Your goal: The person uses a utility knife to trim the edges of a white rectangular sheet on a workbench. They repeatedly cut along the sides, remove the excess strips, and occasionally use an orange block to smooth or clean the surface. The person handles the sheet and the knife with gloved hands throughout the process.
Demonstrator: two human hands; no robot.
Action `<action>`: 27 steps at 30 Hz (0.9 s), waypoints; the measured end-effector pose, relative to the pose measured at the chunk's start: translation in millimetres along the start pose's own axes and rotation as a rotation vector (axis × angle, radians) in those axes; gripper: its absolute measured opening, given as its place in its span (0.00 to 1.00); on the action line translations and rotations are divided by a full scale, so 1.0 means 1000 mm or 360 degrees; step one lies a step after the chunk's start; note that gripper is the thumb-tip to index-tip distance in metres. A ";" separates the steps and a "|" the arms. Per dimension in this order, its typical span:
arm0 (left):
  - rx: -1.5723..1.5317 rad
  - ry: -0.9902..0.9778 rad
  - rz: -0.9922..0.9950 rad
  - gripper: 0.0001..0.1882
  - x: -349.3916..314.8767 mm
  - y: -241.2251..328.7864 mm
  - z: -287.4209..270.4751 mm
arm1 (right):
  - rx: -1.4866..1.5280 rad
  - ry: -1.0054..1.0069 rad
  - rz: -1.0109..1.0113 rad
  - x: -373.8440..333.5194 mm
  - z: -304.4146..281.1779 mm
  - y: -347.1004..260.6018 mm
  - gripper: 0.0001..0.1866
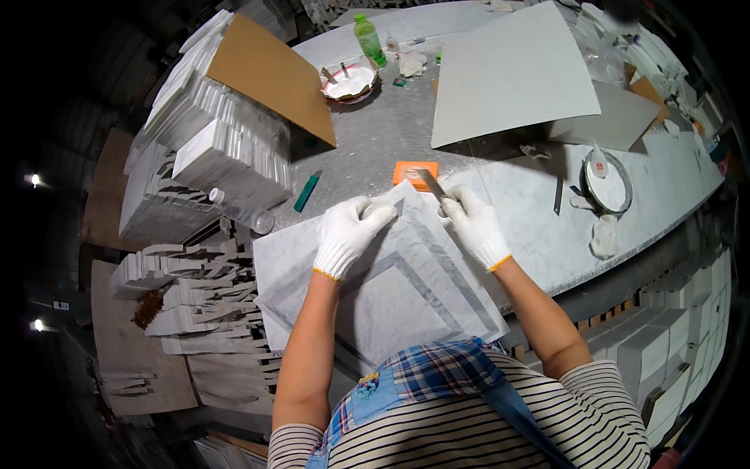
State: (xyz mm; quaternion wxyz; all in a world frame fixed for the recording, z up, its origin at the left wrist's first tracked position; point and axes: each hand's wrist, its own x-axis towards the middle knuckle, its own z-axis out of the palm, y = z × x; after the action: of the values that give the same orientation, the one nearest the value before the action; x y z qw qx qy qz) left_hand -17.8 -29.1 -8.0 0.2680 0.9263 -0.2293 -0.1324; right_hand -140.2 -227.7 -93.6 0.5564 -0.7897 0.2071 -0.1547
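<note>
A white marble panel [379, 313] with grey inlaid bands lies in front of me, one corner pointing away. My left hand [349, 234], in a white knitted glove, is closed at the panel's left edge near that corner. A small dark grey patch [399, 207] shows by its fingertips; whether it is a loose piece or part of the pattern I cannot tell. My right hand [473, 225], gloved too, grips a flat metal putty knife [431, 184]. Its blade reaches over an orange box [406, 171] just beyond the corner, and whether they touch is unclear.
A green-handled cutter [308, 191] and a clear bottle [242, 213] lie left. Stacked marble tiles [234, 160] stand behind, with a brown board [273, 78] leaning there. Farther back are a bowl of white paste [351, 82] and a green bottle [369, 41]. A round tin [627, 199] sits right.
</note>
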 end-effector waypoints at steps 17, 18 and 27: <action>-0.0032 0.0096 0.0070 0.30 -0.009 -0.001 -0.004 | -0.0291 -0.0025 -0.0198 -0.013 -0.050 -0.087 0.11; -0.0060 0.0071 0.0045 0.30 -0.010 0.000 -0.005 | -0.0185 -0.0093 -0.0135 -0.002 -0.053 -0.089 0.12; 0.0039 -0.0075 0.0072 0.31 -0.009 0.004 -0.012 | -0.0752 -0.0664 -0.0690 0.076 -0.060 -0.108 0.16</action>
State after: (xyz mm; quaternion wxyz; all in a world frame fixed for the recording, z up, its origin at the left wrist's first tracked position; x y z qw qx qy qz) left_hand -23.0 -22.4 5.2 0.2540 0.9208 -0.2580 -0.1451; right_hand -86.0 -282.3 29.6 0.3435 -0.9362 -0.0523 -0.0528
